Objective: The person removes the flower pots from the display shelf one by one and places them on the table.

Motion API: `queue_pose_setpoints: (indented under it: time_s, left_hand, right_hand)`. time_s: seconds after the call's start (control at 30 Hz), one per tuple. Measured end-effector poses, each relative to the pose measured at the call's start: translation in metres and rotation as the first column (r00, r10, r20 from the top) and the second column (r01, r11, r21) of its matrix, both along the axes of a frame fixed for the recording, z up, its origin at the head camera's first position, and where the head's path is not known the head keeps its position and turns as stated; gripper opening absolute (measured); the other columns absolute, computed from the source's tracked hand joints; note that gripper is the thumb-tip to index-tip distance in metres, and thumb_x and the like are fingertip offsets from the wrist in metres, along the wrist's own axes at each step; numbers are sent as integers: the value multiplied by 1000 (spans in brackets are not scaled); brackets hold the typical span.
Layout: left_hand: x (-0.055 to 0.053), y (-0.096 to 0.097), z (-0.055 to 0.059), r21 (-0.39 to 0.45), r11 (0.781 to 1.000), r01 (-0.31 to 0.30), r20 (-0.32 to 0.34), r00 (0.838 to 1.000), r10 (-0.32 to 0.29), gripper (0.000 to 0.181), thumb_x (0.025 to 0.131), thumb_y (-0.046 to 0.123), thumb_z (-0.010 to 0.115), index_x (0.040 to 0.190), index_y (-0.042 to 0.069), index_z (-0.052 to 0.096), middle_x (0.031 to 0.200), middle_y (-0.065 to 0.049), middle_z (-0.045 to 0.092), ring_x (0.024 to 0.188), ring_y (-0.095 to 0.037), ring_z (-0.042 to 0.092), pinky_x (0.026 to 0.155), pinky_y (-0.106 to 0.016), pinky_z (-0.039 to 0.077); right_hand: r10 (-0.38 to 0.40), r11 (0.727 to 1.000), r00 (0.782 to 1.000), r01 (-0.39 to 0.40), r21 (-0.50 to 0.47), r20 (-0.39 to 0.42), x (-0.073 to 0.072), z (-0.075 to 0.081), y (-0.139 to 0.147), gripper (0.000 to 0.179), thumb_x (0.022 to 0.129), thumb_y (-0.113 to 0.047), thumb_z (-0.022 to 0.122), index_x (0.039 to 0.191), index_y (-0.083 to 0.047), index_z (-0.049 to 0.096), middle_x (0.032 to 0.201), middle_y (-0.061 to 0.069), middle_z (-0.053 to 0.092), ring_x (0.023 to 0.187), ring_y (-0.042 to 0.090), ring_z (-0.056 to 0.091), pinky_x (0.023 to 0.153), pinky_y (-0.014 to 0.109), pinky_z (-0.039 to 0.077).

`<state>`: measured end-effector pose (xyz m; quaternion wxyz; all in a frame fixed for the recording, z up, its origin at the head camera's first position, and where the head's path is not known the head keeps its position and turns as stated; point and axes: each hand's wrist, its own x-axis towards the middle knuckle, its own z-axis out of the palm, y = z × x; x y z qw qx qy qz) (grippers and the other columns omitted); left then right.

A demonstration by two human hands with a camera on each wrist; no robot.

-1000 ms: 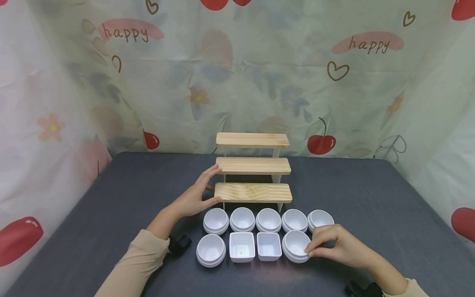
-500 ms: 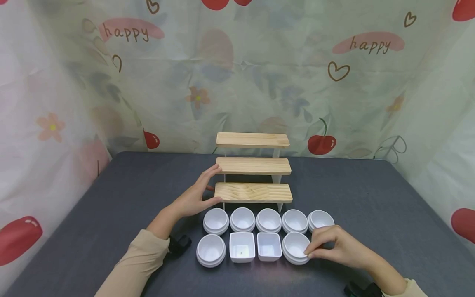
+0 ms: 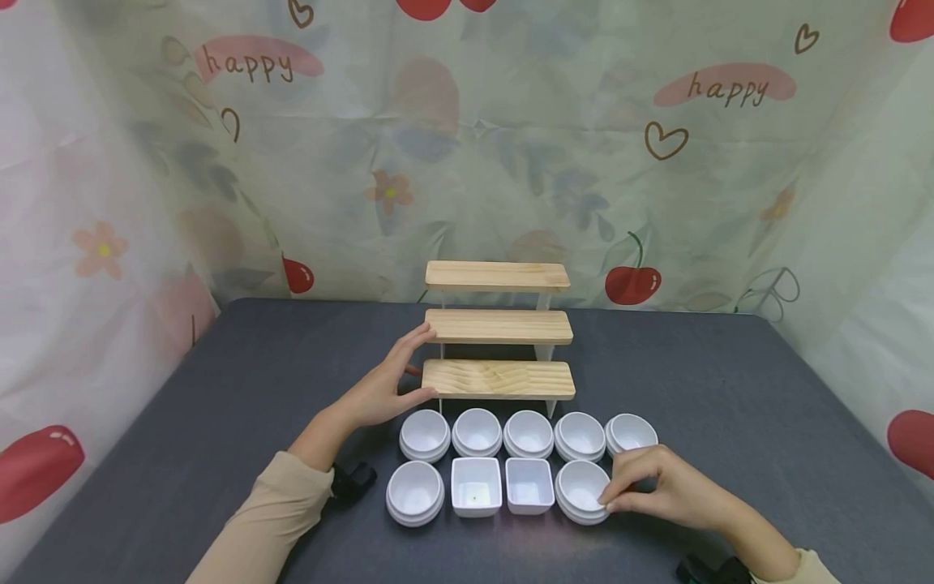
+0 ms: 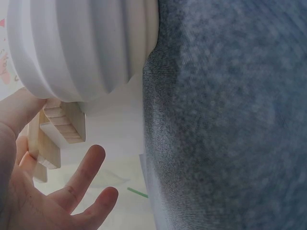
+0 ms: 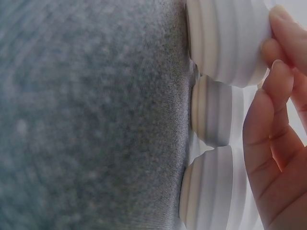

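A three-tier display stand with pale wooden boards (image 3: 499, 379) is at the table's middle. My left hand (image 3: 379, 392) touches its left end, thumb on the lowest board and fingertips on the middle one. In the left wrist view the other fingers (image 4: 84, 175) are spread. In front of the stand are two rows of small white pots, round ones and two square ones (image 3: 477, 487). With thumb and fingertips, my right hand (image 3: 660, 487) pinches the rim of the front row's rightmost round pot (image 3: 580, 485). That ribbed pot (image 5: 228, 43) stands upright on the cloth in the right wrist view.
The back row of round pots (image 3: 529, 432) sits just ahead of the stand's lowest board. Dark grey cloth covers the table (image 3: 693, 381). A printed curtain (image 3: 496, 162) hangs behind and at both sides. A thin cord (image 3: 777, 292) hangs near the back right corner.
The round pot pinched by my right hand has shifted very slightly toward the table's front, the hand with it. My left hand stays put on the stand.
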<state>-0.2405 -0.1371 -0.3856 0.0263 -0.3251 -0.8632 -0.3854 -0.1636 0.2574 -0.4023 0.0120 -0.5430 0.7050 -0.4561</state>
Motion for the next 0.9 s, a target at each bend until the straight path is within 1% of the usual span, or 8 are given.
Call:
queue_pose_setpoints:
  time_s: [0.23,0.4,0.63,0.73,0.9]
  left_hand:
    - [0,0,1,0,1000,2,7,1000,-2,82,86,15,68,148,11,15,157,-13,7,132,-37,38,95,-46,50]
    - [1,0,2,2,1000,4,9,1000,-4,82,86,14,67,148,11,15,157,-13,7,133,-37,37,95,-47,50]
    - [2,1,2,1,1000,1,12,1000,-1,82,86,14,67,148,11,15,157,-13,7,133,-38,37,95,-48,50]
    - [2,1,2,1,1000,-1,12,1000,1,82,86,15,67,148,11,15,157,-13,7,133,-38,37,95,-48,50]
    - [1,0,1,1,1000,2,6,1000,-2,82,86,15,67,148,11,15,157,-13,7,134,-38,36,95,-47,50]
  right_hand:
    - [-6,1000,1000,6,18,27,1,0,1,22,74,5,71,92,-8,72,74,5,65,65,8,54,59,12,48]
    - [-4,1000,999,2,29,39,1,0,2,22,74,4,71,92,-9,72,74,5,64,66,8,54,60,14,48]
    - [-36,996,994,28,80,99,3,3,3,19,76,2,72,90,-10,73,74,4,66,65,11,55,60,14,49]
    - [-38,995,994,29,91,101,3,4,3,18,76,1,72,90,-10,73,73,4,65,64,11,54,60,15,49]
    - [-70,990,990,54,132,125,4,6,4,15,76,-2,72,88,-10,73,71,4,65,63,12,54,60,14,49]
